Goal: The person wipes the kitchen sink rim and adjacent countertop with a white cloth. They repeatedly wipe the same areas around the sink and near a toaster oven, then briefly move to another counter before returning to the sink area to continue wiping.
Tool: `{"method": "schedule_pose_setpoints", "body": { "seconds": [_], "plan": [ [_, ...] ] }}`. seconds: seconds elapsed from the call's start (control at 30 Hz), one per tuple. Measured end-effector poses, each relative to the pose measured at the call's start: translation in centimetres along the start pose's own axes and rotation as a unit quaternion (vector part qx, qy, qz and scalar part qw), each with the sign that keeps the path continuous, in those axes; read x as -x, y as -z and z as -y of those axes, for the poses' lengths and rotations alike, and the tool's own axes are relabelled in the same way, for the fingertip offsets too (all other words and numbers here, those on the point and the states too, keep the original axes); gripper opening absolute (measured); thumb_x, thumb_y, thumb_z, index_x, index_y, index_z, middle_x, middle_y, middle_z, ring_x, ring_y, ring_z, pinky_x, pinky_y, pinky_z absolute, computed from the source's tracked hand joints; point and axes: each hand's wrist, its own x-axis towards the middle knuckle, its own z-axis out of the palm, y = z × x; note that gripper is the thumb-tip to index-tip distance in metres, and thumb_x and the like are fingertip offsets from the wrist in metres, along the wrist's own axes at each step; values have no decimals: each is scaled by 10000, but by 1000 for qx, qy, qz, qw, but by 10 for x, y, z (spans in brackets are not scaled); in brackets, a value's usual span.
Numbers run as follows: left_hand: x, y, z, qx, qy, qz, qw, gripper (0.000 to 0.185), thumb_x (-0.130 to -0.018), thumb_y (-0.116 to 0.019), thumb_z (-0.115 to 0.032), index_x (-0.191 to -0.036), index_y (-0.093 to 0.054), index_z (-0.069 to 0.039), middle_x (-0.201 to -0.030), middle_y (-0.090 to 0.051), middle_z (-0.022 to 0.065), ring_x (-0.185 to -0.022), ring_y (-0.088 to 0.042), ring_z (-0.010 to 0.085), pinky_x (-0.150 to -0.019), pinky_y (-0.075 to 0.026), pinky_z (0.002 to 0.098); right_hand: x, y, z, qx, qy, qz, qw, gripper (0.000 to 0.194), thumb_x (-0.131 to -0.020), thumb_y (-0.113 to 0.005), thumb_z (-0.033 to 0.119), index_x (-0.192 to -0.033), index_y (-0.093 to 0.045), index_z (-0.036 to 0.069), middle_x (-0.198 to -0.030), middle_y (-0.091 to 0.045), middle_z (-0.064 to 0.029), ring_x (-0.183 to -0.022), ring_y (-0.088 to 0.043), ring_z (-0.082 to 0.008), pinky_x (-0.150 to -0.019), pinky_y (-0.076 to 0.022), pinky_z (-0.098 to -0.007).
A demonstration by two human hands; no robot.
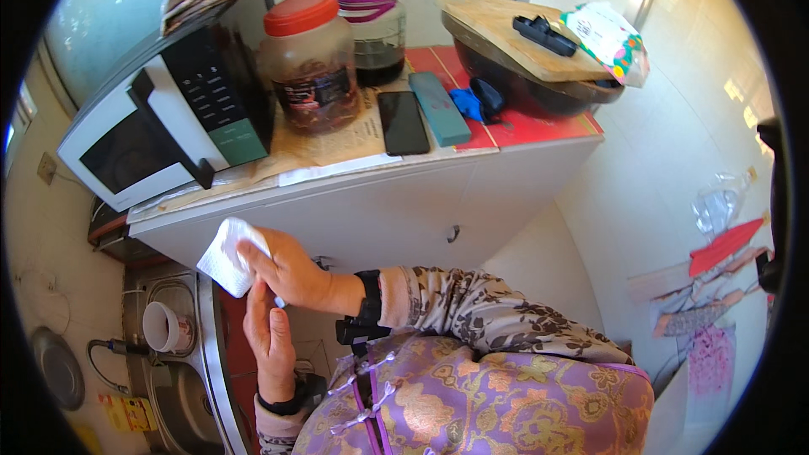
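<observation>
My right hand (294,268) grips a crumpled white paper towel (229,259), pinching it between thumb and fingers. Just below it, my left hand (270,335) is raised with its thumb apart from the fingers. Its fingertips reach up to the towel's lower edge and the underside of my right hand, where the contact is partly hidden. Both hands are in front of a grey-white cabinet (373,215). On the cabinet top are a black phone (404,123) and a blue-green sharpening stone (440,109).
A microwave oven (158,126) stands left, beside a red-lidded jar (313,69) and a purple-lidded jar (379,35). Right, a wooden cutting board (493,31) rests across a dark basin (505,76), carrying a black object (545,36). A steel sink (183,398) is at lower left.
</observation>
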Motion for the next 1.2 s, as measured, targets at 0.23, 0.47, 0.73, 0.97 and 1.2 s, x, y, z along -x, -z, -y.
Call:
{"method": "schedule_pose_setpoints", "body": {
  "seconds": [0.23, 0.47, 0.73, 0.97, 1.2],
  "plan": [
    [-31, 6, 9, -543, -172, 77, 818, 376, -934, -478, -187, -1274, -503, -28, -1350, -487, 182, -1296, -407, 382, -1109, -173, 543, 13, -2, -23, -468, -348, -30, 812, 440, -966, -429, 511, -1105, -543, 108, -1048, -591, -21, -959, -551, -125, -857, -460, -279],
    [-41, 10, 48, -450, -200, -3, 871, 308, -937, -451, -279, -1097, -579, -49, -1110, -585, 138, -1086, -524, 318, -988, -323, 471, 38, 0, -30, -422, -315, 50, 849, 567, -946, -407, 579, -1254, -485, 109, -1235, -467, -9, -1144, -390, -101, -1008, -299, -266],
    [-50, 20, 61, -375, -101, -92, 917, 234, -932, -467, -220, -832, -543, -23, -755, -551, 123, -706, -540, 299, -630, -425, 379, 41, -8, -15, -338, -279, 108, 892, 665, -969, -398, 533, -1414, -313, 46, -1298, -412, -42, -1176, -367, -130, -1040, -277, -285],
    [-43, 33, 66, -213, 26, -208, 954, 310, -987, -425, -254, -813, -525, -17, -686, -517, 71, -628, -503, 219, -589, -407, 334, 48, -12, 4, -239, -229, 158, 930, 721, -988, -388, 476, -1482, -167, 0, -1511, -230, -83, -1380, -186, -158, -1129, -170, -325],
    [-31, 97, 76, 325, 91, -318, 886, 267, -985, -465, -302, -1021, -553, -52, -932, -580, 59, -847, -567, 193, -740, -461, 322, 37, 9, 2, -533, -342, 145, 760, 844, -868, -267, 734, -1497, -195, 175, -1500, -308, -76, -1355, -316, -224, -1087, -269, -409]
  ]
}}
